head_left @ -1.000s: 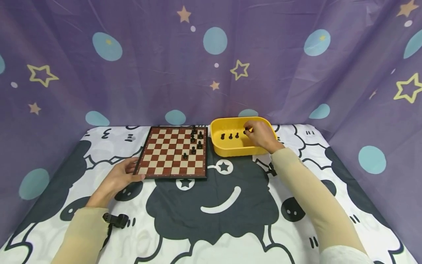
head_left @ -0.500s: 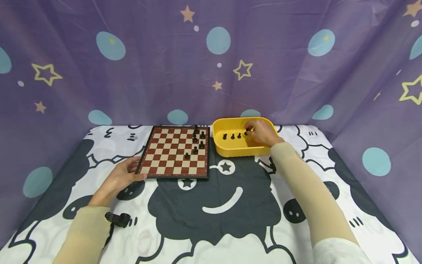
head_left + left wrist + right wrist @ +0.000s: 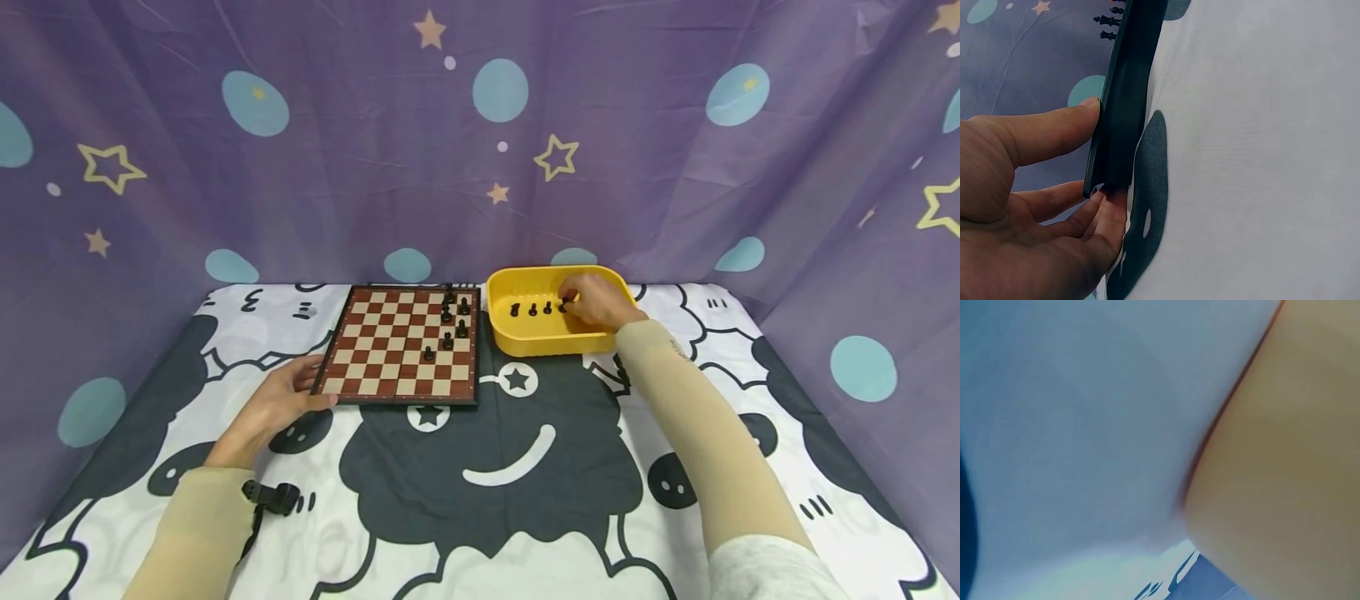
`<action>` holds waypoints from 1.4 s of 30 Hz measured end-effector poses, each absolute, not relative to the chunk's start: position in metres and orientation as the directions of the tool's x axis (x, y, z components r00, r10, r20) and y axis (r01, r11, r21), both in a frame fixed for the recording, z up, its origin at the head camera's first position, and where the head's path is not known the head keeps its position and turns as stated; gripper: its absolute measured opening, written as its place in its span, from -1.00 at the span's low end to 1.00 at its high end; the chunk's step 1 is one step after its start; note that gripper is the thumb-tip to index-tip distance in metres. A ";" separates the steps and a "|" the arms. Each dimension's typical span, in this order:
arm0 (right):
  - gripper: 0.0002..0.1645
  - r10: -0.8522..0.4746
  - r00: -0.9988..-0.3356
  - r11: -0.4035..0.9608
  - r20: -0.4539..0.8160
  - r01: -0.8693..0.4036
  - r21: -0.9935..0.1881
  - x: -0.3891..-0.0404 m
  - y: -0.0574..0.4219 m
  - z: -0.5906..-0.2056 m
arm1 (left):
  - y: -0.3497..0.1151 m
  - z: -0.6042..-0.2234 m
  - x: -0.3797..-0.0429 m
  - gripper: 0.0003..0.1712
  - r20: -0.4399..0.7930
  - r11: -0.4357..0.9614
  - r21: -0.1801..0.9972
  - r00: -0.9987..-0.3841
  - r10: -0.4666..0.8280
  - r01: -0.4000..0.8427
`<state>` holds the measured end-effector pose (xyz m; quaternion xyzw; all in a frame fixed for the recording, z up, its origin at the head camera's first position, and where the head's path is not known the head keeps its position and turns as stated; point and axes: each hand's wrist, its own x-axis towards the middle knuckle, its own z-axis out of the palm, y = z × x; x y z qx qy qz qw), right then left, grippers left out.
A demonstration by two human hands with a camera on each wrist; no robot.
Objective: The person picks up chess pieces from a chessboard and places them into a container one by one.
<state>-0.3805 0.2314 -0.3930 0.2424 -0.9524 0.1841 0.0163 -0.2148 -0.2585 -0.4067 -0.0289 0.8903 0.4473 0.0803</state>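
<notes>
In the head view, a brown and cream chessboard (image 3: 375,342) lies flat, with several black chess pieces (image 3: 447,341) standing on its right half. My left hand (image 3: 277,404) holds the board's near left corner. The left wrist view shows the thumb (image 3: 1060,132) on the board's dark edge (image 3: 1122,94) and the other fingers under and beside the corner. Inside a yellow tub (image 3: 555,343), my right hand (image 3: 596,300) pinches a small black chess piece (image 3: 563,306), partly hidden by the fingers. Left of it, further black chess pieces (image 3: 533,309) stand in a row in the tub.
The tub stands just right of the board, near the purple curtain (image 3: 337,167) behind. A sheep-print cloth (image 3: 495,467) covers the table. In the right wrist view a tan sleeve (image 3: 1279,475) and blurred pale cloth fill most of the picture.
The head view has shifted slightly, so everything sits a little further right. The chess piece at my right fingertips appears slightly lower in the tub. My left hand stays at the board's corner.
</notes>
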 end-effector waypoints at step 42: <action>-0.45 -0.424 -0.886 0.728 0.185 -0.455 -0.513 -0.336 0.216 -0.363 | -0.258 -0.407 -0.214 -0.03 -0.176 0.588 0.795 -0.984 -0.011 -0.149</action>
